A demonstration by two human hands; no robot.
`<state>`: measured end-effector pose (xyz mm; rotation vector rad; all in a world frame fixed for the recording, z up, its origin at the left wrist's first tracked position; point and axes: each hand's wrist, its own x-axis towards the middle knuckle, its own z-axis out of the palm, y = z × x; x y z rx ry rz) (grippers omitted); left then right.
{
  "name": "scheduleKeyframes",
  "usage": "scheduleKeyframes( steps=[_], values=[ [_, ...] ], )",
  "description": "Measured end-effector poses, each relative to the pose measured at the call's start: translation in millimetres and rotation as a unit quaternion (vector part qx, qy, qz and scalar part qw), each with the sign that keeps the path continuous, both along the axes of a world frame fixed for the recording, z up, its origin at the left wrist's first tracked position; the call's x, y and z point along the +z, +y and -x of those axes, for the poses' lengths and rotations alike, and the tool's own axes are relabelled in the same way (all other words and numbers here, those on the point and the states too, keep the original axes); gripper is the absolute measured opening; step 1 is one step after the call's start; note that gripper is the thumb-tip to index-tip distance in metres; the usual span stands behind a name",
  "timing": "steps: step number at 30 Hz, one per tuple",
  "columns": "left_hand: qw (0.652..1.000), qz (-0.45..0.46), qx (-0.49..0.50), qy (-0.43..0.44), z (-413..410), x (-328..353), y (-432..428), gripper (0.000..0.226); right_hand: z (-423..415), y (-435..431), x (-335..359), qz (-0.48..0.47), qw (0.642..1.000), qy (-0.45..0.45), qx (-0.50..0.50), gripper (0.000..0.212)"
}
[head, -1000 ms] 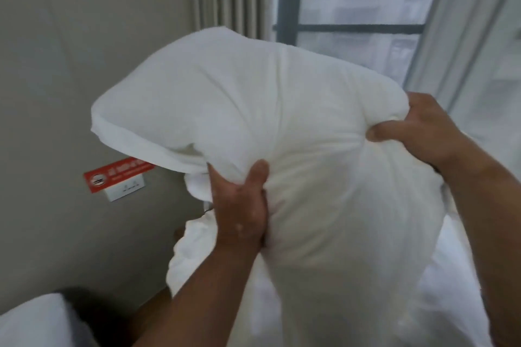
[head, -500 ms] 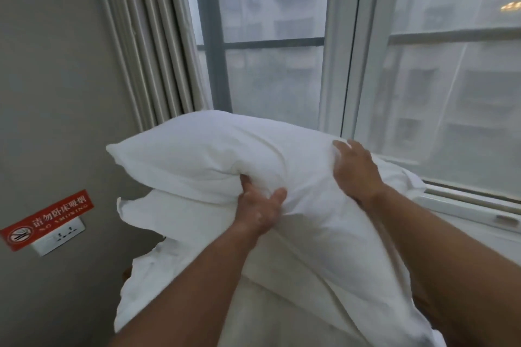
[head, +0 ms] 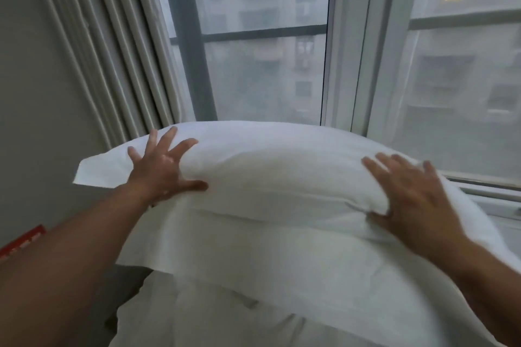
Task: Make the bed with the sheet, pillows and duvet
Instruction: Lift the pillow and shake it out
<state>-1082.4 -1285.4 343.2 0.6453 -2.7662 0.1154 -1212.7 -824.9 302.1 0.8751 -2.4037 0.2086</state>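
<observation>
Plain white pillow, pale grey ribbed curtain, red sign on grey wall

The pillow across the middle of the frame is white woven cloth, matt and smooth, with soft creases along its flat hem. More white cloth of the same matt finish fills the lower middle. The curtain at upper left is pale matt fabric in stiff vertical pleats. The wall at left looks matt and plain. The window glass at top centre looks hazy, its frame smooth and pale. The red sign at the left edge looks smooth, though blurred.
</observation>
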Motion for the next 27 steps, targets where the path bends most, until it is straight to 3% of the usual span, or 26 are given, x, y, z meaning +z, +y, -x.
scheduleKeyframes(
  steps=[3,9,12,18,20,23,25,27],
  values=[
    [0.998,-0.043,0.012,0.044,29,-35,-3,0.111,26,-16,-13,0.035,0.998,-0.032,-0.036,0.094],
    [0.991,-0.132,0.011,-0.021,49,-104,-12,0.101,1,-51,-97,0.032,0.992,-0.116,-0.04,0.093],
    [0.992,-0.128,-0.001,-0.02,43,-101,-19,0.1,-4,-50,-83,0.031,0.988,-0.137,-0.061,0.098],
    [0.994,-0.067,-0.001,0.087,-11,-102,-3,0.087,-45,-46,-54,0.008,0.988,-0.136,-0.067,0.105],
    [0.985,-0.11,0.016,0.13,-39,-109,11,0.086,-70,-55,-49,0.079,0.991,-0.106,-0.014,0.091],
    [0.959,-0.202,0.064,0.188,-91,-137,47,0.079,-121,-75,-62,0.173,0.966,-0.09,0.167,0.066],
    [0.94,-0.265,0.091,0.194,-128,-167,87,0.069,-151,-80,-87,0.176,0.94,-0.142,0.256,0.049],
    [0.936,-0.296,0.099,0.16,-159,-203,139,0.056,-169,-73,-119,0.152,0.926,-0.222,0.267,0.038]
  ],
)
